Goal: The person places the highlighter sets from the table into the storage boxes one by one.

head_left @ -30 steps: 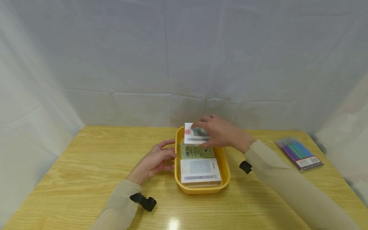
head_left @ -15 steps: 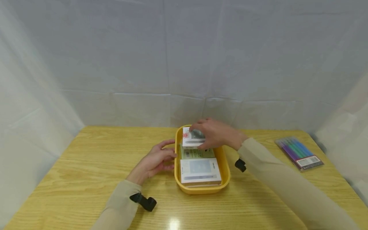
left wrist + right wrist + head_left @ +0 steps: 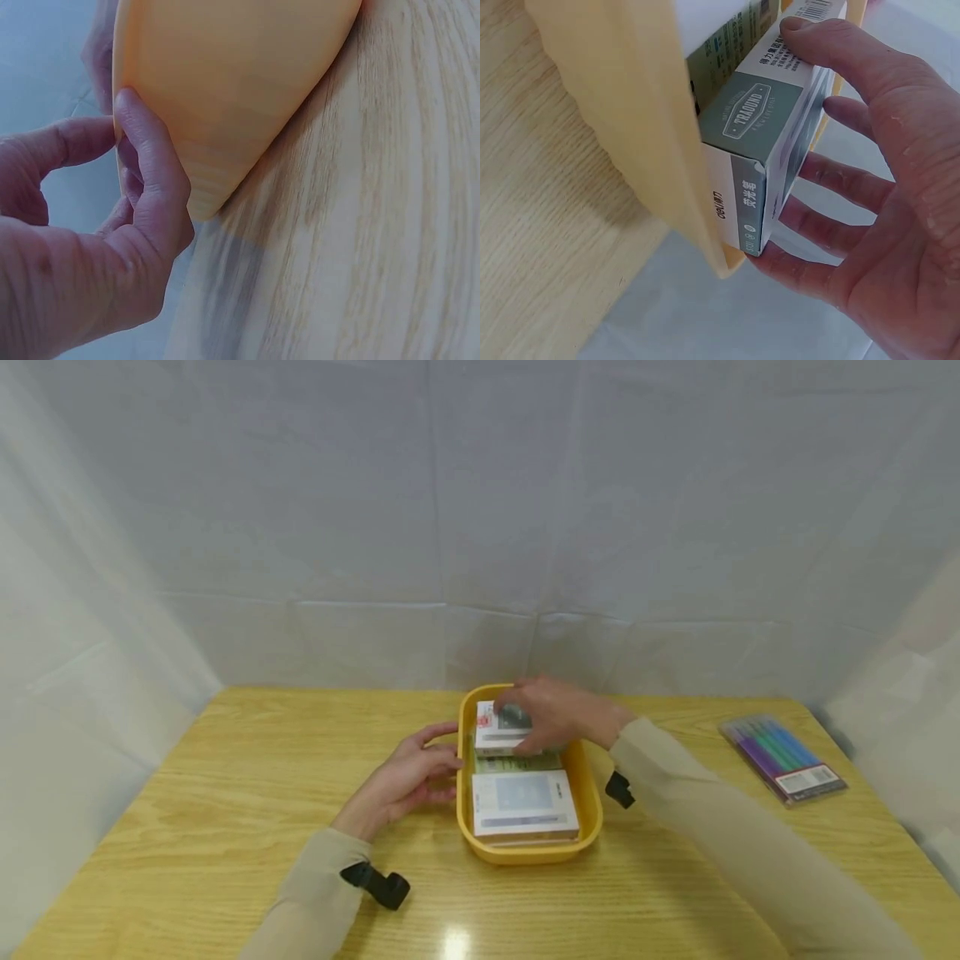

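Note:
A yellow plastic basket [image 3: 592, 814] stands on the wooden table. My left hand [image 3: 408, 772] pinches its left rim; in the left wrist view the thumb and curled fingers [image 3: 154, 165] meet at the edge of the basket wall [image 3: 225, 82]. My right hand [image 3: 562, 714] grips a white and grey-green highlighter box [image 3: 769, 120] at the basket's far end, thumb on one face and fingers on the opposite side. Under and in front of that box shows a green printed packet [image 3: 517, 763]. A white box [image 3: 525, 806] lies flat in the near end.
A clear pack of colored pens [image 3: 783, 758] lies on the table at the right. White sheeting [image 3: 480, 527] hangs behind the table and along both sides. A black wrist strap mount [image 3: 378, 885] sits on the left sleeve.
My right hand has lowered the highlighter box into the far end of the basket, slightly left and toward me, covering more of the green packet. The left hand stays at the rim.

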The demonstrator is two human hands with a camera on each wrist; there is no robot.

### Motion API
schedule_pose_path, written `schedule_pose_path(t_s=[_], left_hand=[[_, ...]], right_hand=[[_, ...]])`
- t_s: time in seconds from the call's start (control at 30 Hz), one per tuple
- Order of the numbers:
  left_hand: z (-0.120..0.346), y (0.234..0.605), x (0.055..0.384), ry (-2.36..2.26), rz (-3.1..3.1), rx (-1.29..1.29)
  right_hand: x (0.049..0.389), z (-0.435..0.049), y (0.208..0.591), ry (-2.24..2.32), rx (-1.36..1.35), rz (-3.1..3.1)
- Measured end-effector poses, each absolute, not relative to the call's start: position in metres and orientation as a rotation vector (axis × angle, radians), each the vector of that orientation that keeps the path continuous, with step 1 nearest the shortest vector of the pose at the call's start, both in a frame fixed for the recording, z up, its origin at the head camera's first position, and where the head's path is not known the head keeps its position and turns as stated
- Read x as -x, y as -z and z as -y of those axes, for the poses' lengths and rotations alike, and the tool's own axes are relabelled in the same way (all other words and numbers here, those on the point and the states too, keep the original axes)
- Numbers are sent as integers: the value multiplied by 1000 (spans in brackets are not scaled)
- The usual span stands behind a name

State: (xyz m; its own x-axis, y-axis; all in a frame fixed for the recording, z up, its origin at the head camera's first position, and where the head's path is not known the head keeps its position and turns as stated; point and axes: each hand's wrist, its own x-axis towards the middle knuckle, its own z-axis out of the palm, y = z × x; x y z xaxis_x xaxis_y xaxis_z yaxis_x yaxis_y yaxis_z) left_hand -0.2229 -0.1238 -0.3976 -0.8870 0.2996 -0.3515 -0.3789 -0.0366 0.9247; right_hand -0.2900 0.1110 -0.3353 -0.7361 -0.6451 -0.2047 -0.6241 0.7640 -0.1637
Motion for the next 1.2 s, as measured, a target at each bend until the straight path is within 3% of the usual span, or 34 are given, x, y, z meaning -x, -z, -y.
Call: schedule_pose_path(t_s=[0.8,1.2], left_hand=[[126,399,222,-1979,-1792,58],[120,402,220,-1995,-1789,25]], right_hand=[[292,-116,342,198,1000,-2620],[273,-156,329,345,1076,-2811]])
